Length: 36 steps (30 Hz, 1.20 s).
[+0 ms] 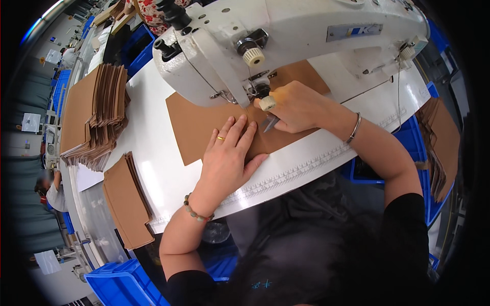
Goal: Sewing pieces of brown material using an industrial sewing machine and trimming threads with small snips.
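A brown leather-like panel point(190, 127) lies flat on the white table under the head of a white sewing machine point(301, 30). My left hand point(227, 155) rests on the panel with its fingers stretched out, just left of the needle area. Close by the needle, my right hand point(301, 107) is closed around small metal thread snips point(271, 123), whose grey blades point down toward the panel. The snips' handle is hidden in my fingers, and the machine head partly covers the fingertips.
Tall stacks of brown panels point(81, 109) stand at the left, with a smaller pile point(125, 204) nearer. A printed ruler strip point(291, 176) runs along the table's front edge. Blue bins point(122, 283) flank the table; more brown panels point(440, 137) sit at the right.
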Available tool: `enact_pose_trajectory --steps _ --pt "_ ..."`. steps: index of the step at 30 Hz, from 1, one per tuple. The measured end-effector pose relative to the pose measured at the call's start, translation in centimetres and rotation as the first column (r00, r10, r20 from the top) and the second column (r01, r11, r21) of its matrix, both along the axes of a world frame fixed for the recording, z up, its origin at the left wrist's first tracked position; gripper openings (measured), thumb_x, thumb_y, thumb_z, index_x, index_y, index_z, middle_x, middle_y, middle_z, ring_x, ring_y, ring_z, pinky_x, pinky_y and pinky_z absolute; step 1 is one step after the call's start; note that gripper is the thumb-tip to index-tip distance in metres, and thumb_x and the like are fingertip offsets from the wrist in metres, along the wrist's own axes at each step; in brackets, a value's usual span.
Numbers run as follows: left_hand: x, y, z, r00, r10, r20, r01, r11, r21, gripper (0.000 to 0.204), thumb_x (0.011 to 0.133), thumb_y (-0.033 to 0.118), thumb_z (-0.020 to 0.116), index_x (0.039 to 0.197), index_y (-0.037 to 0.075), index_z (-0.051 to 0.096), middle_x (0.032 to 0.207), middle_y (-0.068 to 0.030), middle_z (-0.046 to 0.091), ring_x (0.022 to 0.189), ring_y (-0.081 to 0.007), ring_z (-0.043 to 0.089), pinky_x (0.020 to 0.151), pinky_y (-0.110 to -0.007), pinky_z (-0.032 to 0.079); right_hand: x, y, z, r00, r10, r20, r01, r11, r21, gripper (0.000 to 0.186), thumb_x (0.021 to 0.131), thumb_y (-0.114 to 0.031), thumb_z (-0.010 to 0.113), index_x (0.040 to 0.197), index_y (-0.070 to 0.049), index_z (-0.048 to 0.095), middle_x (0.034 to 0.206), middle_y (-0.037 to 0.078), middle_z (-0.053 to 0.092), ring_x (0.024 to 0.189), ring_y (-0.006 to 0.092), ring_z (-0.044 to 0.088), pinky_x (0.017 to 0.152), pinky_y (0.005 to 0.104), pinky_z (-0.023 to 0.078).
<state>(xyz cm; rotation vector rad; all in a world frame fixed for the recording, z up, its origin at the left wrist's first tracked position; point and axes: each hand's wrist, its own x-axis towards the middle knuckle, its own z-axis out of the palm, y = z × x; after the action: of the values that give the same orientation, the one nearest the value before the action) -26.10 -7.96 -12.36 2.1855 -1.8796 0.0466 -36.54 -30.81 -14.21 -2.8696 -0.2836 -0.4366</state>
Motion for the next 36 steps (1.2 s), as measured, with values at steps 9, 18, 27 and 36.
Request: enact_pose_trajectory --steps 9,18,27,36 --pt "0.0 -0.1 0.1 1.000 0.006 0.005 -0.006 1.000 0.015 0.065 0.090 0.042 0.072 0.140 0.005 0.058 0.144 -0.0192 0.055 0.136 -0.0388 0.050 0.112 -0.049 0.041 -0.1 0.2 0.1 0.999 -0.032 -0.014 0.032 0.998 -0.052 0.042 0.077 -0.024 0.075 0.111 -0.007 0.059 0.090 0.010 0.067 0.067 0.0299 0.068 0.056 0.0389 0.053" --pt "0.2 0.0 -0.4 1.000 0.028 0.011 -0.028 0.999 0.029 0.064 0.091 0.044 0.069 0.142 0.007 0.056 0.147 -0.0172 0.054 0.138 -0.0386 0.048 0.113 -0.050 0.040 -0.2 0.4 0.0 0.998 -0.057 -0.022 0.054 0.993 -0.100 0.041 0.077 -0.023 0.077 0.112 -0.009 0.063 0.098 0.007 0.068 0.071 0.0261 0.071 0.060 0.0361 0.057" --pt "0.3 -0.4 -0.6 0.999 0.044 0.023 -0.045 0.999 0.019 0.059 0.093 0.039 0.068 0.142 0.008 0.057 0.147 -0.0151 0.054 0.138 -0.0373 0.049 0.112 -0.050 0.041 -0.8 0.8 0.0 0.996 -0.066 0.060 0.073 0.991 -0.115 0.022 0.081 -0.026 0.075 0.092 -0.010 0.064 0.082 0.003 0.064 0.063 0.0240 0.068 0.051 0.0364 0.050" --pt "0.6 -0.6 -0.6 0.999 0.042 0.025 -0.042 0.999 0.012 0.059 0.093 0.038 0.068 0.142 0.008 0.056 0.148 -0.0154 0.053 0.138 -0.0374 0.049 0.112 -0.051 0.041 -1.0 0.7 0.2 0.996 -0.044 0.080 0.054 0.991 -0.122 0.022 0.080 -0.026 0.075 0.084 -0.010 0.061 0.078 0.004 0.065 0.062 0.0245 0.068 0.052 0.0361 0.050"
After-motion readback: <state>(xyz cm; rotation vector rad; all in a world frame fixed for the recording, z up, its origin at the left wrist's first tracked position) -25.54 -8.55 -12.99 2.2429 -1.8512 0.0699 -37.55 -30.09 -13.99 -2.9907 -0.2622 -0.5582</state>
